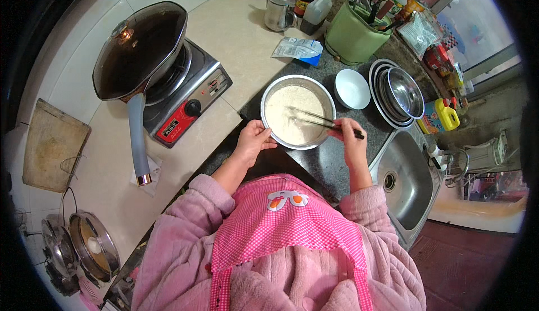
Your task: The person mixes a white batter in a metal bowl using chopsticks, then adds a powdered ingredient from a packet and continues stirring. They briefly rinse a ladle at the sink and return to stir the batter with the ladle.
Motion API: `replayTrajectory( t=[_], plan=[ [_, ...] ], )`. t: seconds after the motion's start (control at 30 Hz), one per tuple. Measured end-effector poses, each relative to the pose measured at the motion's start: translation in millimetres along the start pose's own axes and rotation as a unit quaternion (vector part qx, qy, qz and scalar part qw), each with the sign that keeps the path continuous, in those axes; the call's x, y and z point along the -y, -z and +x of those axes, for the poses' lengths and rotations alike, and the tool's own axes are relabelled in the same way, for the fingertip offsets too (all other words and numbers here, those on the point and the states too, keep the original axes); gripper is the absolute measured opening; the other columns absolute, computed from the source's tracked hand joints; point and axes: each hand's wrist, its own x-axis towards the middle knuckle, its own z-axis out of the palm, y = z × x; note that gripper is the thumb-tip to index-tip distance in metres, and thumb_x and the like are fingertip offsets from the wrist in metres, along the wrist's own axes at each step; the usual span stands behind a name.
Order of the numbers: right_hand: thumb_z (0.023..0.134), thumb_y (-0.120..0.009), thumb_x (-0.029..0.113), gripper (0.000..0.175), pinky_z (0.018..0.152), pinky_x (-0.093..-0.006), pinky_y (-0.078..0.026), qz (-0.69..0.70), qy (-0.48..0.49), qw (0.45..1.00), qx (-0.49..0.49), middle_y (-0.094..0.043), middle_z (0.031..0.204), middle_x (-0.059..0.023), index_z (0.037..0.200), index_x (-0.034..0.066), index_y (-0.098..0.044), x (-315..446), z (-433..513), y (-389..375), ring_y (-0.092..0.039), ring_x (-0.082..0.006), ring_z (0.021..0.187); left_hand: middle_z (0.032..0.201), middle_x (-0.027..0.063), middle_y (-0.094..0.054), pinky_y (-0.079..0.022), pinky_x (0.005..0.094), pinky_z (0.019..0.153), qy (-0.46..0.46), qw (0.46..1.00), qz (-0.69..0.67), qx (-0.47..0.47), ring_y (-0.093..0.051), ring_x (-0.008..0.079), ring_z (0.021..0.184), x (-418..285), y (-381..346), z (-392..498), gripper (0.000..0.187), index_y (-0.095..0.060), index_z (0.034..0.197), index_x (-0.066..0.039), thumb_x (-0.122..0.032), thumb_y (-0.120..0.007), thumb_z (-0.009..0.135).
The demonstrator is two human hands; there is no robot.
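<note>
A stainless steel bowl (330, 96) stands on the dark stone counter, with a pale, thick batter (290, 104) inside. My left hand (254, 140) grips the bowl's near left rim, thumb on the edge. In my right hand (350, 136), at the bowl's right side, is a pair of chopsticks (313, 117) whose tips dip into the batter. Beyond the bowl lies an opened, crumpled packet (298, 49), and a white bowl (352, 89) stands to the right.
Nested steel bowls (398, 92) stand beside the sink (406, 176) on the right. A lidded pan (141, 50) rests on a gas stove (191, 102) at left, its handle towards me. Behind are a green utensil holder (356, 33), a metal pot (279, 12) and bottles.
</note>
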Motion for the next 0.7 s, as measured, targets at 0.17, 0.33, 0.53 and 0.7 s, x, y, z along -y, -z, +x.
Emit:
replayTrajectory(
  t=[0.17, 0.33, 0.53, 0.7],
  plan=[
    [0.096, -0.055, 0.027, 0.03, 0.074, -0.0329, -0.056, 0.036, -0.112, 0.993, 0.014, -0.065, 0.088, -0.0127, 0.096, -0.0031, -0.06, -6, 0, 7, -0.065, -0.02, 0.073, 0.094, 0.0086, -0.057, -0.058, 0.0351, 0.069, 0.003, 1.0, 0.003, -0.003, -0.062, 0.0181, 0.078, 0, 1, 0, 0.01, -0.046, 0.102, -0.004, -0.007, -0.053, 0.095],
    [0.097, -0.053, 0.028, 0.031, 0.069, -0.033, -0.058, 0.1, -0.094, 0.99, -0.038, -0.063, 0.083, -0.0111, 0.096, -0.0025, -0.06, -21, 2, 12, -0.065, -0.0192, 0.069, 0.094, 0.0081, -0.056, -0.057, 0.0353, 0.069, -0.002, 1.0, -0.012, 0.008, -0.062, 0.018, 0.078, 3, 2, 1, 0.01, -0.046, 0.102, -0.004, -0.007, -0.053, 0.095],
    [0.097, -0.053, 0.031, 0.034, 0.073, -0.0379, -0.058, 0.082, -0.111, 0.99, -0.024, -0.062, 0.084, -0.0114, 0.097, -0.0022, -0.058, -24, 3, 15, -0.064, -0.0194, 0.072, 0.093, 0.0081, -0.056, -0.057, 0.0352, 0.069, 0.004, 1.0, -0.007, 0.004, -0.062, 0.0178, 0.077, -1, 0, -2, 0.009, -0.046, 0.102, -0.005, -0.008, -0.052, 0.095],
    [0.097, -0.053, 0.032, 0.034, 0.072, -0.0382, -0.058, 0.102, -0.115, 0.988, -0.016, -0.062, 0.086, -0.011, 0.098, -0.0016, -0.058, -29, 6, 12, -0.063, -0.0191, 0.072, 0.093, 0.0076, -0.057, -0.057, 0.035, 0.07, 0.002, 1.0, -0.011, 0.006, -0.063, 0.0179, 0.077, 2, 2, 0, 0.01, -0.046, 0.102, -0.006, -0.009, -0.053, 0.095]
  ],
)
